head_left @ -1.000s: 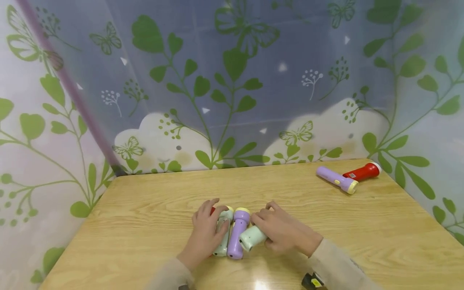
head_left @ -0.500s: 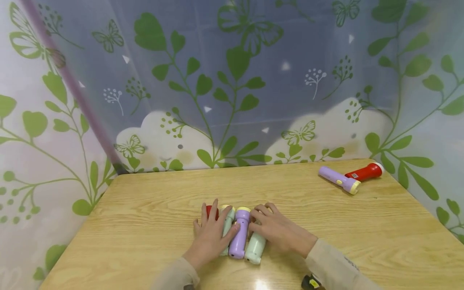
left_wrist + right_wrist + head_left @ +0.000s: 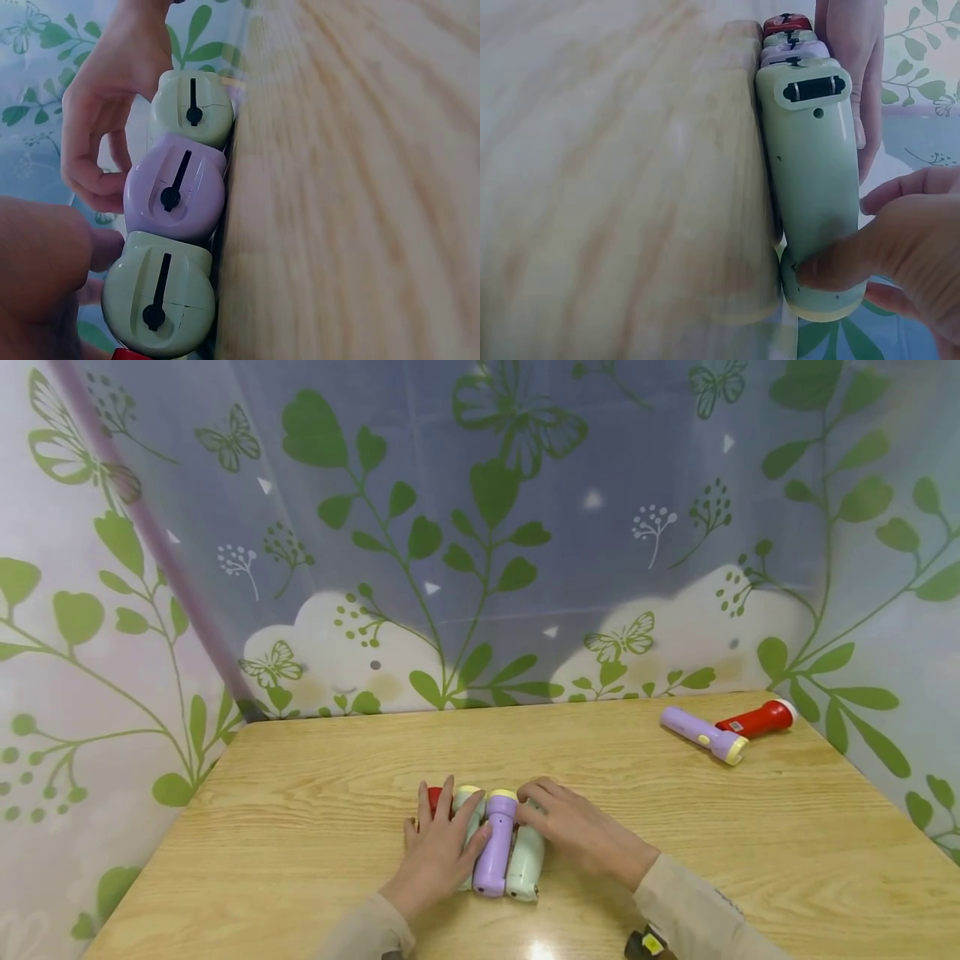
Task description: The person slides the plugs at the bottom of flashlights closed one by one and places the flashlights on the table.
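Observation:
Four-abreast is not claimed; several flashlights lie side by side near the table's front. Spread across the red flashlight (image 3: 435, 799) and a mint-green flashlight (image 3: 468, 792) at the row's left is my left hand (image 3: 435, 858), its thumb touching the purple flashlight (image 3: 493, 852). At the row's right end, my right hand (image 3: 573, 828) holds the head of another mint-green flashlight (image 3: 527, 864), thumb (image 3: 832, 262) against its side in the right wrist view. Rear ends with black slots line up in the left wrist view, such as the purple flashlight's (image 3: 176, 187). The hands partly hide the heads.
A second purple flashlight (image 3: 701, 734) and a second red flashlight (image 3: 759, 719) lie touching at the table's back right. The wooden table (image 3: 315, 793) meets a leaf-patterned curtain (image 3: 495, 527) behind. A black object with a yellow patch (image 3: 647, 943) is by the right sleeve.
The right hand has brought its mint-green flashlight from a slant to lie alongside the purple one. My left hand's fingers have spread over the row, and the thumb has moved onto the purple flashlight.

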Tool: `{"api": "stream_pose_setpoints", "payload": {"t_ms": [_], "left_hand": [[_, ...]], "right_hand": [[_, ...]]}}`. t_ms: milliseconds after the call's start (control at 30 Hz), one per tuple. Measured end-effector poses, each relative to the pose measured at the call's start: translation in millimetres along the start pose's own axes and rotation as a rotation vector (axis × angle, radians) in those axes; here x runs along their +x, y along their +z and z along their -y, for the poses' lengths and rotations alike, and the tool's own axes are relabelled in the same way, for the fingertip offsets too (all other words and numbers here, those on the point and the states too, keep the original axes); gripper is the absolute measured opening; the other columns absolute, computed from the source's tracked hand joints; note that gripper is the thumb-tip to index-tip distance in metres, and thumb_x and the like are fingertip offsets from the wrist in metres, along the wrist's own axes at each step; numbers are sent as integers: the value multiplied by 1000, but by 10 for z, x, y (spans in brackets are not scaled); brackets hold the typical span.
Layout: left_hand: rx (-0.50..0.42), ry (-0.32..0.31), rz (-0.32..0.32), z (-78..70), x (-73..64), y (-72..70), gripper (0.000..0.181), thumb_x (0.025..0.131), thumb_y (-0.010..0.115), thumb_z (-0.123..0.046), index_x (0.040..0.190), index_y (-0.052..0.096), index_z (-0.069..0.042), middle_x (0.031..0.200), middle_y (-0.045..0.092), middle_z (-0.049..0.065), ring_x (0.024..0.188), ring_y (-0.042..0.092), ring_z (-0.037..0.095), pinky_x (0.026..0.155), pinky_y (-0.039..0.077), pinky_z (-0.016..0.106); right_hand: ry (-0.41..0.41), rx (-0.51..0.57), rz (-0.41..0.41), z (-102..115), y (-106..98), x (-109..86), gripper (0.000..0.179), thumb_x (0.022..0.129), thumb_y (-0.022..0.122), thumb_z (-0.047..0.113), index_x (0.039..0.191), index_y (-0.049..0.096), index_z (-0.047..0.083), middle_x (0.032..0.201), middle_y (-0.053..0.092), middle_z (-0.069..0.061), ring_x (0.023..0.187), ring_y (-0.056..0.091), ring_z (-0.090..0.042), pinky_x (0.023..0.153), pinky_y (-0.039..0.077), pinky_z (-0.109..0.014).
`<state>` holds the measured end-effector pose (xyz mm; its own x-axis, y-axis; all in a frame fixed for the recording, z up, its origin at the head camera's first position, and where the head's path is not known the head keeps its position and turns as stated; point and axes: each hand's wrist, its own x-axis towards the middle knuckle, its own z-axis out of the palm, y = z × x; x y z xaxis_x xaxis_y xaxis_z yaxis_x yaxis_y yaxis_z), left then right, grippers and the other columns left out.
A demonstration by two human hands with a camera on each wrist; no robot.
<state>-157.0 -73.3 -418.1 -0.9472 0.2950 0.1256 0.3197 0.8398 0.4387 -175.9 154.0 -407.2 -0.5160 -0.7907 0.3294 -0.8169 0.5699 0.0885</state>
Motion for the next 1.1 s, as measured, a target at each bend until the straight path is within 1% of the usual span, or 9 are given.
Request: {"api": "stream_pose_setpoints", "payload": {"t_ms": [133, 267, 333, 433, 533, 667, 833, 1000, 1100], "left_hand": [[29, 24, -12, -27, 5, 7, 54, 99, 46, -48, 144, 45, -19, 156, 19, 23, 141, 3, 53, 97, 18, 78], [71, 75, -21, -95, 7, 21, 57, 99, 44, -52, 144, 45, -16, 156, 17, 22, 141, 3, 52, 98, 15, 77], [76, 79, -14, -135, 6, 30, 58, 99, 43, -52, 144, 45, -16, 156, 17, 23, 140, 2, 54, 97, 14, 78], [54, 41, -3, -188, 7, 59, 59, 98, 43, -53, 144, 45, -15, 156, 15, 23, 139, 1, 57, 97, 11, 79], [58, -9, 1, -239, 21, 99, 63, 97, 41, -58, 145, 43, -17, 157, 14, 23, 138, -2, 58, 97, 8, 80], [105, -54, 21, -290, 37, 149, 75, 92, 34, -70, 150, 36, -22, 158, 10, 23, 138, -5, 57, 97, 5, 80], [156, -59, 48, -323, 24, 160, 84, 88, 31, -77, 153, 27, -23, 158, 5, 25, 137, -6, 58, 96, 4, 81], [150, -46, 42, -332, 7, 157, 84, 89, 33, -75, 153, 27, -22, 157, 5, 26, 137, -5, 60, 95, 3, 81], [143, -42, 42, -332, -4, 156, 84, 89, 33, -74, 153, 28, -21, 157, 5, 27, 136, -5, 60, 95, 3, 81]], "right_hand": [[3, 49, -39, -25, 17, -8, 47, 76, 70, -11, 115, 56, 11, 123, 52, -10, 116, 50, -24, 94, 48, -35], [51, 125, -58, -59, 27, -47, 50, 74, 64, -20, 113, 56, 9, 126, 51, -14, 119, 49, -26, 93, 50, -36], [82, 164, -67, -79, 23, -80, 53, 74, 61, -25, 114, 55, 8, 126, 51, -15, 118, 50, -27, 93, 49, -37], [120, 214, -92, -117, 6, -135, 56, 71, 56, -29, 114, 54, 6, 124, 51, -14, 115, 53, -26, 94, 49, -37], [158, 238, -128, -205, -19, -203, 56, 70, 56, -30, 114, 54, 5, 121, 51, -11, 110, 56, -24, 91, 50, -36], [236, 200, -176, -468, -42, -328, 53, 67, 63, -27, 111, 55, 2, 116, 53, -11, 105, 58, -26, 84, 52, -38], [416, 123, -188, -931, -71, -595, 43, 70, 73, -15, 107, 55, -2, 107, 56, -16, 97, 58, -32, 77, 51, -44], [593, 63, -170, -1372, -130, -938, 35, 73, 71, -11, 103, 53, -6, 101, 54, -25, 89, 54, -40, 73, 47, -50], [678, 28, -148, -1573, -174, -1081, 34, 73, 68, -9, 104, 52, -10, 102, 51, -30, 92, 51, -48, 77, 44, -56]]}}
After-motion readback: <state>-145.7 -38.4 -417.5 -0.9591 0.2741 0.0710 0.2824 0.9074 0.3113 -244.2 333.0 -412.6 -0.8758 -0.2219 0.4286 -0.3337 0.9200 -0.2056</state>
